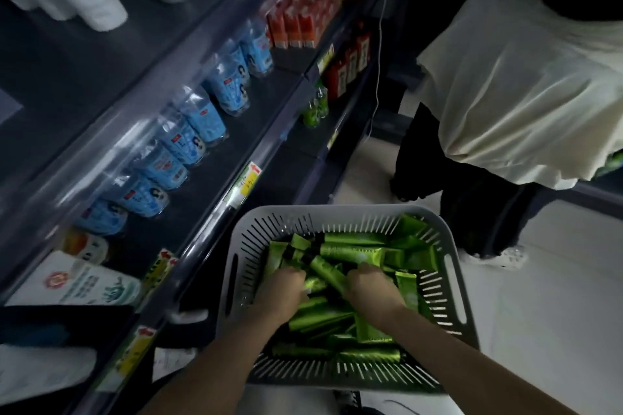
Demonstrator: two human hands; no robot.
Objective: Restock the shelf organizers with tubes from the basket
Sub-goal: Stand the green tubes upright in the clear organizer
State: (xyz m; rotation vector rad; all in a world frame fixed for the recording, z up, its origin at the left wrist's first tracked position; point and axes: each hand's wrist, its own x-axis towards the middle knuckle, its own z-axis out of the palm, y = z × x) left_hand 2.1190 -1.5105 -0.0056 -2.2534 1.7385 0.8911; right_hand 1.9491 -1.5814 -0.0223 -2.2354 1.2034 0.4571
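A grey slotted basket (236,248) sits low in front of me, filled with several green tubes (364,251) that have black caps. Both my hands are down inside it. My left hand (281,291) has its fingers curled into the pile on the left side and grips green tubes. My right hand (367,288) is curled round a green tube (325,268) that slants up to the left between the two hands. The fingertips of both hands are buried among the tubes.
Dark shelves (215,158) run along my left with blue wrapped cups (202,114), red-and-white boxes (296,23) and green bottles (315,109). Yellow price tags (246,182) line the shelf edges. Another person in a pale shirt (526,84) bends over at the right on the light floor.
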